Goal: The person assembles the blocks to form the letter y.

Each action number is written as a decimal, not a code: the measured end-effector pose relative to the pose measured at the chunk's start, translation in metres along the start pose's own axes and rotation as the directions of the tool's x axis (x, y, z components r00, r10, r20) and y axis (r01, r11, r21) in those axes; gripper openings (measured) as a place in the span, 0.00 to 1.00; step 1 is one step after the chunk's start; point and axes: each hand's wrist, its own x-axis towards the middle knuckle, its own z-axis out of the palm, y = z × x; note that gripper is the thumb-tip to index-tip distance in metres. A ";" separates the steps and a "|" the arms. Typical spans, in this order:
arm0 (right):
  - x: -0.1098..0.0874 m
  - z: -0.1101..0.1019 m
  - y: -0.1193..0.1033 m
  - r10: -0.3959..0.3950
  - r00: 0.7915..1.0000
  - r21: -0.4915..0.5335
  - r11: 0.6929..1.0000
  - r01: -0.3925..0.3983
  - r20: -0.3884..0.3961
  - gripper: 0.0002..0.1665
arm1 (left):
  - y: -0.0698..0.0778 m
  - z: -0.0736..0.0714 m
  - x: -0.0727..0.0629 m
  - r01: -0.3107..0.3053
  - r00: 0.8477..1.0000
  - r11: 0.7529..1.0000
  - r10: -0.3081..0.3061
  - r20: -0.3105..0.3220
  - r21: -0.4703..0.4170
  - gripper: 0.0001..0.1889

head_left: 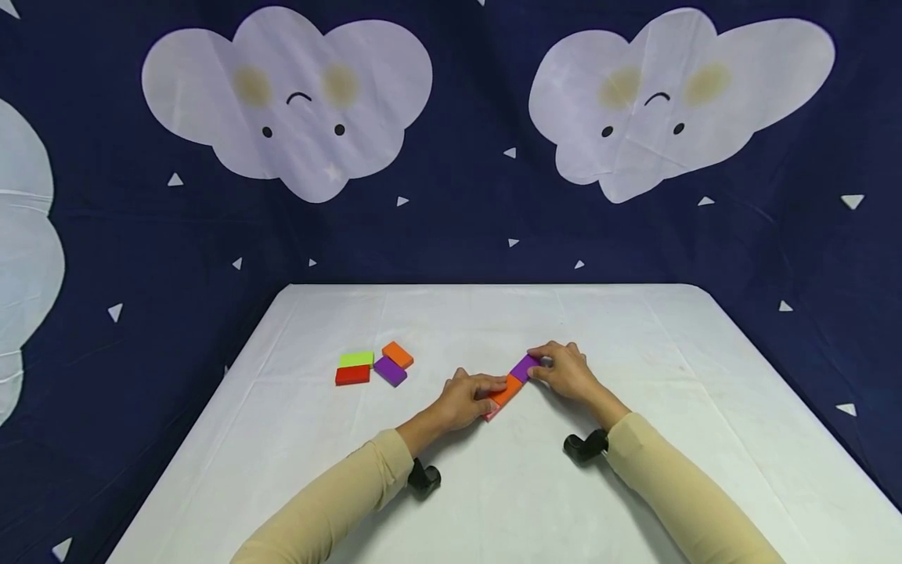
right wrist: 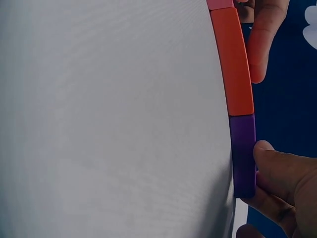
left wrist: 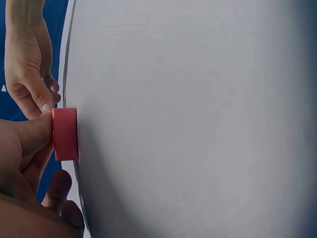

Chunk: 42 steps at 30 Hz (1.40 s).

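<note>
Dark blue cloth (head_left: pixel 479 227) hangs behind a white counter (head_left: pixel 437 313). From the head view, a pink block (head_left: pixel 491 414), an orange block (head_left: pixel 510 388) and a purple block (head_left: pixel 524 368) lie end to end in a slanting row; the left hand (head_left: pixel 460 401) touches the first two, while the right hand (head_left: pixel 568 373) pinches the purple one. To their left lie a lime block (head_left: pixel 356 360), a red block (head_left: pixel 352 376), a second orange block (head_left: pixel 398 355) and a second purple block (head_left: pixel 391 371). The left wrist view shows a thumb against the pink block; whether that hand grips or merely presses, I cannot tell. On the right wrist view, thumb and finger hold the purple block, which touches the orange.
</note>
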 end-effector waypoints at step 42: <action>0.001 0.002 0.002 0.002 1.000 0.000 1.000 -0.002 -0.006 0.23 | 0.006 0.007 -0.004 0.033 0.998 0.998 -0.030 -0.059 0.049 0.19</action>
